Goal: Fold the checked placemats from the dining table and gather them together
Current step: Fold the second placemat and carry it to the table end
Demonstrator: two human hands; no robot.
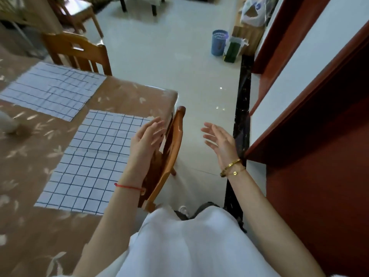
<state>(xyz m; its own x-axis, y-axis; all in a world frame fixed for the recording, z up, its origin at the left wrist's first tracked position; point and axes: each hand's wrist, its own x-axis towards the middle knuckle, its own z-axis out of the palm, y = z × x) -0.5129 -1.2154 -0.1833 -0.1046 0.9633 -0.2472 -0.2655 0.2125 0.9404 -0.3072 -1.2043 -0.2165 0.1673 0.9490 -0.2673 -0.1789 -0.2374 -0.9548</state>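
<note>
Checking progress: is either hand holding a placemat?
No: left hand and right hand are empty; near mat and far mat lie flat on the table.

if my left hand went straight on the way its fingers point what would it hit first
Probably the chair's top rail, just right of the left hand's fingertips. Depth is unclear, so it may instead pass over the table corner.
</note>
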